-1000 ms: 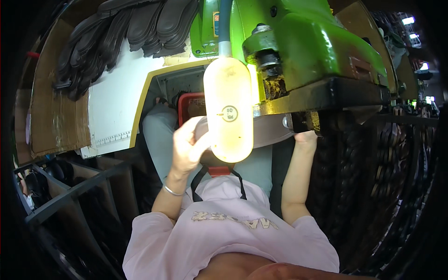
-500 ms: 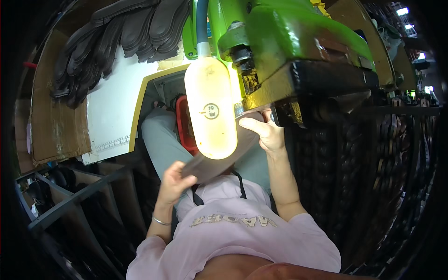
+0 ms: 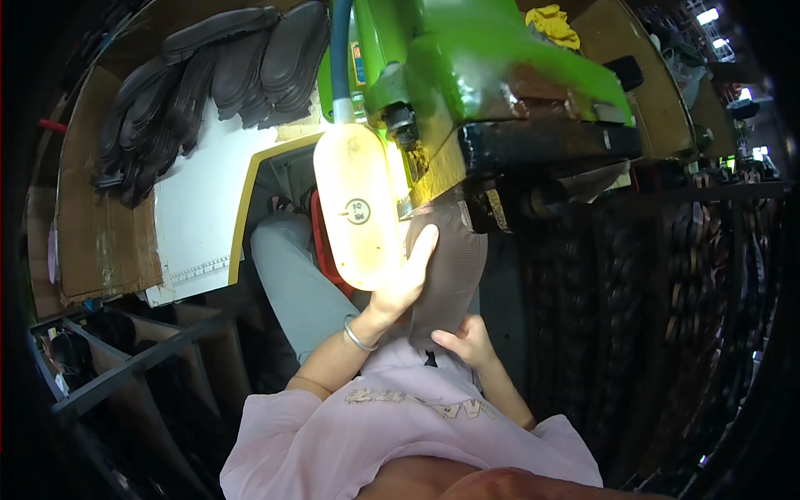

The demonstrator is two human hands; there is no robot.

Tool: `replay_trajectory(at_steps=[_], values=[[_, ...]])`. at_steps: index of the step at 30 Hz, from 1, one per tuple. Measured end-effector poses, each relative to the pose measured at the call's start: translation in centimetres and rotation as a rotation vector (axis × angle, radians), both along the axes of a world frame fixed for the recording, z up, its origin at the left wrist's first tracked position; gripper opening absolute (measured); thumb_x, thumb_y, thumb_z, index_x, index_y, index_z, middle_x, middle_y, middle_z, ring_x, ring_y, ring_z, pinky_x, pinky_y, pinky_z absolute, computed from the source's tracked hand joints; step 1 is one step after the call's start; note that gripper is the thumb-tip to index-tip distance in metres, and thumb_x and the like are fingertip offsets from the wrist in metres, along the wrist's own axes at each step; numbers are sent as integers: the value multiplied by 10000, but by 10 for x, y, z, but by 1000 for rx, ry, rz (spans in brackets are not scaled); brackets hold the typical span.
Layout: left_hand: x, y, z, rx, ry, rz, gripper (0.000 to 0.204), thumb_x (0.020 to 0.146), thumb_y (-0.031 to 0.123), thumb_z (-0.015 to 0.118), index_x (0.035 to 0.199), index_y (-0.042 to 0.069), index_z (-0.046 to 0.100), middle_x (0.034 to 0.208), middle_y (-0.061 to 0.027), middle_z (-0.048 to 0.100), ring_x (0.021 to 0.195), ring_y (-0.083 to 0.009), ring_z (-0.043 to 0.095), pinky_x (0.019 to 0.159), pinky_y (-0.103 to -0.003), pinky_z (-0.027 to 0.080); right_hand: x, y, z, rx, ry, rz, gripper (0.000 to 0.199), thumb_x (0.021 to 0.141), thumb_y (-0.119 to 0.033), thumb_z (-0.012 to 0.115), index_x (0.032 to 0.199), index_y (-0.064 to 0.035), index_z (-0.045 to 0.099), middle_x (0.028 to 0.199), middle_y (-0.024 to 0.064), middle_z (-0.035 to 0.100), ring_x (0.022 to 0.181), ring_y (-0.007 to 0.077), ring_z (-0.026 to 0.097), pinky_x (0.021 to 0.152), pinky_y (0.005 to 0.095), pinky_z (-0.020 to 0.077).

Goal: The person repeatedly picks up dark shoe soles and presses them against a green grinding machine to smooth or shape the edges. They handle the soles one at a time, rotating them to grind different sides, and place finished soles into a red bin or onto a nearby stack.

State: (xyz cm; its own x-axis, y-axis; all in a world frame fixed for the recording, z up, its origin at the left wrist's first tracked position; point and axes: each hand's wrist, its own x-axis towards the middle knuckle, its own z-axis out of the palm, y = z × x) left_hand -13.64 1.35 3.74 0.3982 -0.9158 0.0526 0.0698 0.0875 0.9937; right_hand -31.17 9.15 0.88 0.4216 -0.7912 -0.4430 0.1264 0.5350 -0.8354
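Both hands, left [image 3: 406, 283] and right [image 3: 467, 340], grip my brown insole [image 3: 450, 267] under the green press [image 3: 492, 92]; next I judge feeding needs steady alignment.

- Machine housing [image 3: 492, 58] at twelve o'clock: bright green, with a black lower block.
- Hose [image 3: 339, 50] beside it: blue-grey.
- Lamp cover [image 3: 357, 204] at centre: pale cream-yellow, glowing, with a small dark round mark.
- Insole [image 3: 454, 271] against the left hand [image 3: 404, 283]: grey-brown, perhaps finely textured; blurred.
- Stack of soles [image 3: 208, 75] at ten o'clock: dark grey.
- Board [image 3: 196, 225]: white, yellow-edged.
- Shirt [image 3: 400, 433] at six o'clock: pale pink.
- Cloth [image 3: 554, 23] at one o'clock: yellow.
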Motion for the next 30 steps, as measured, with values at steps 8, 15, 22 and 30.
replay_trajectory(at_steps=[8,15,22,30], values=[[6,27,-22,-11,217,100,188,852,-27,623,1033,-52,578,845,-37,612,681,-34,515,608,-172,414,-50,-34,35,-235,118,-345,282,828,-167,604,934,50,459,746,178,619,436,197,582,340,250,461],[43,29,-3,-45,254,-117,439,780,-44,664,1195,-34,522,1123,-130,607,1038,-197,577,944,-314,440,-26,-141,71,-418,77,-316,340,871,-173,594,1097,55,481,737,115,590,402,122,506,315,222,373],[86,39,15,-75,201,8,329,766,-64,655,1090,-74,599,1017,-114,655,912,-152,627,819,-260,495,8,-169,50,-342,-127,-97,270,874,-120,599,1082,28,511,772,78,595,486,102,538,349,219,402],[147,81,-7,125,395,-55,208,756,-45,683,917,-11,556,907,-77,620,827,-133,616,778,-240,490,62,-141,50,-462,55,96,457,807,-12,619,1225,64,453,1017,160,611,671,134,620,389,198,477]])
